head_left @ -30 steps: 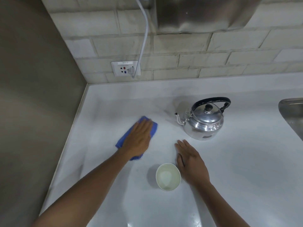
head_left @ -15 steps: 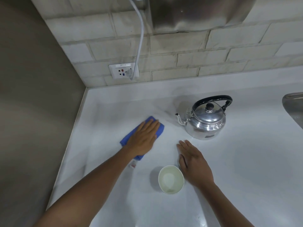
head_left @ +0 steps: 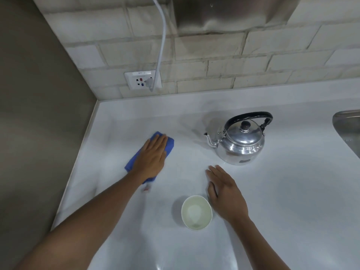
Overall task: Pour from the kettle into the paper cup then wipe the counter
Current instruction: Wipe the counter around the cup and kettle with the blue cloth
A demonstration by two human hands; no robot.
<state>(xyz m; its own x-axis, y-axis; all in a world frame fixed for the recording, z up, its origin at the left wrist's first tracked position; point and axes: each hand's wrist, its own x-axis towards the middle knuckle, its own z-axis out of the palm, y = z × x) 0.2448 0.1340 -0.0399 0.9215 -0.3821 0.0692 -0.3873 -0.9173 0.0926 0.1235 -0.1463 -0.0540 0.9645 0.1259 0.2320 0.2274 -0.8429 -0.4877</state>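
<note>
A shiny metal kettle [head_left: 240,145] with a black handle stands upright on the white counter [head_left: 292,191], its spout pointing left. A white paper cup [head_left: 196,212] with liquid in it stands near the front, left of my right hand [head_left: 226,192], which lies flat on the counter with fingers together, just beside the cup. My left hand [head_left: 152,156] presses flat on a blue cloth [head_left: 169,146] at the left of the counter; most of the cloth is hidden under the palm.
A steel sink [head_left: 348,131] sits at the right edge. On the tiled back wall are a socket [head_left: 143,79] with a white cable [head_left: 161,45] plugged in and a metal hood [head_left: 229,14] above. A brown side wall bounds the counter on the left.
My left hand has slid the blue cloth slightly to the left across the counter. The right hand, cup and kettle have stayed in place.
</note>
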